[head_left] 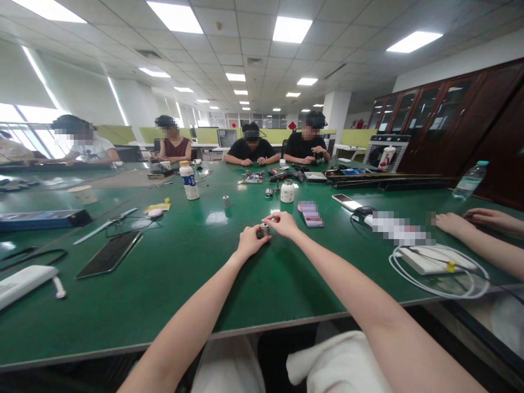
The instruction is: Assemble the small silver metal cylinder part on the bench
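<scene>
A small grey metal cylinder (pixel 265 231) stands upright on the green table (pixel 213 295) between my hands. My left hand (pixel 250 243) grips its side, with thumb and fingers around the lower part. From the right, my right hand (pixel 283 222) reaches over with its fingers pinched at the cylinder's top edge; whether a separate small part is between those fingertips, I cannot make out. A second grey cylinder (pixel 226 201) of similar look stands a little farther off to the left.
Beyond my hands stand a white jar (pixel 287 192) and a bottle with a blue label (pixel 189 181). A purple packet (pixel 310 214) lies to the right, a tablet (pixel 109 254) to the left. Another person's hands (pixel 454 225) rest near a white cable (pixel 395 267). Several people sit opposite.
</scene>
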`<state>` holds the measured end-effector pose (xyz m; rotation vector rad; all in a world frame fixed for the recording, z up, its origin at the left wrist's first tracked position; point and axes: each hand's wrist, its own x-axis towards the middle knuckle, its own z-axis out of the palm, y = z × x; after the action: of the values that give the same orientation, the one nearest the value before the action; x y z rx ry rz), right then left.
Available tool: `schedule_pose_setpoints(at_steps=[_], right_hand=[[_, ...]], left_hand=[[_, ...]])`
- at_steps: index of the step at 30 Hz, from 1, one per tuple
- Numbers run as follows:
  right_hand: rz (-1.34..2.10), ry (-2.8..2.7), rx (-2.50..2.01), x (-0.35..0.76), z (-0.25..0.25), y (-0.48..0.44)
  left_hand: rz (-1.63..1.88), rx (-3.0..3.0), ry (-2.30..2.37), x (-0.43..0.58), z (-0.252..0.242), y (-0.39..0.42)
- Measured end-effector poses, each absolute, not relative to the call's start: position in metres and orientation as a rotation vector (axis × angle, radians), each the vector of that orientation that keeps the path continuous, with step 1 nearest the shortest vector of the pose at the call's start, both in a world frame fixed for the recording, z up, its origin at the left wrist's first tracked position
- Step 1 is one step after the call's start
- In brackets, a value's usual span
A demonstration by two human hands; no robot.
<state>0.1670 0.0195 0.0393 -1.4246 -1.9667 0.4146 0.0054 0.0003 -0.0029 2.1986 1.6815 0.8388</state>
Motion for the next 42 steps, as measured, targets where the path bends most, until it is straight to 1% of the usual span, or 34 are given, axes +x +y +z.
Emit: schedule_pose_setpoints(at_steps=[17, 26, 33, 37, 42], right_hand=[[0.401, -1.853, -1.650, 0.160, 0.048, 0.013], [0.473, -2.000, -1.453, 0.169, 0.039, 0.020], [0.487, -1.846, -1.381, 0.168, 0.034, 0.028], [0.469, -1.753, -1.480, 0.175, 0.033, 0.029], [0.456, -2.004, -1.757, 0.196, 0.024, 0.027]], left_hand=[[0.764, 2.218, 1.756, 0.008, 0.004, -0.005], [0.773, 2.224, 1.752, 0.007, 0.001, -0.003], [0.796, 2.204, 1.735, 0.007, 0.002, -0.005], [0.824, 2.190, 1.705, 0.008, 0.003, -0.006], [0.856, 2.187, 1.701, 0.007, 0.000, -0.004]])
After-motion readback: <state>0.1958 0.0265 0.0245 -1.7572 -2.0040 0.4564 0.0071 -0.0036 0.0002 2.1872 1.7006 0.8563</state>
